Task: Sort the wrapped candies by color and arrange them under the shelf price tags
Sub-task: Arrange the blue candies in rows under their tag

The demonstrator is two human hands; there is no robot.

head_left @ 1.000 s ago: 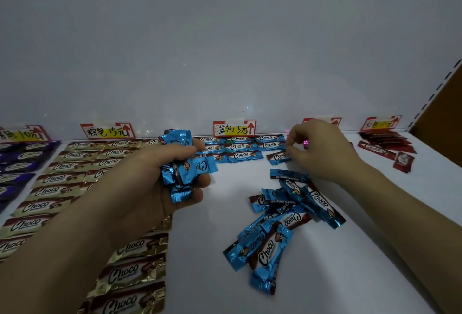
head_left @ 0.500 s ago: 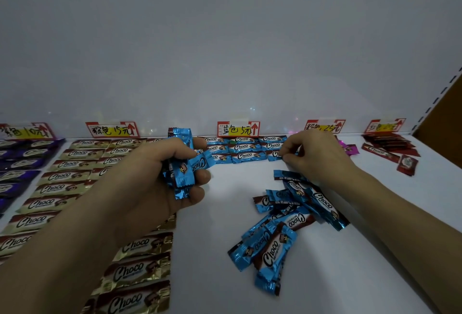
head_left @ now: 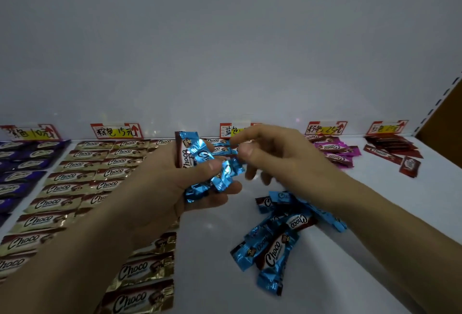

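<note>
At the shelf's middle, left hand: the left hand (head_left: 160, 188) was curled round a bunch of blue candies (head_left: 200, 161) with the thumb pressed across the wrappers. Palm and fingers covered the lower ones, so they could not be counted.
Right hand: the right hand (head_left: 280, 156) hung at 3 o'clock of that bunch, fingers bent, thumb and forefinger nearly together at the bunch's edge. Blur hid the tips, so it could not be told whether they pinched a wrapper.
Loose blue pile: the loose blue pile (head_left: 275, 246) lay criss-crossed on the white shelf (head_left: 205, 251) at 5 o'clock of the hands. Its right part ran under the right forearm.
Blue row: the blue row (head_left: 220, 149) sat at 12 o'clock by the back wall, almost wholly behind both hands, with only a few wrapper ends showing.
Blue tag: the blue tag (head_left: 231, 130) above that row was half covered by the right hand.
Gold candies: the gold candies (head_left: 82, 176) lay in rows at 9 o'clock under the brown tag (head_left: 116, 130). The left forearm hid part of them.
Purple candies: the purple candies (head_left: 22, 161) lay farther out at 9 o'clock under the purple tag (head_left: 32, 132), cut off by the left edge.
Pink candies: the pink candies (head_left: 332, 148) lay at 2 o'clock under the pink tag (head_left: 326, 128), partly behind the right wrist.
Red candies: the red candies (head_left: 392, 148) lay beyond the pink ones under the red tag (head_left: 387, 126), too dim for their print to be read.
</note>
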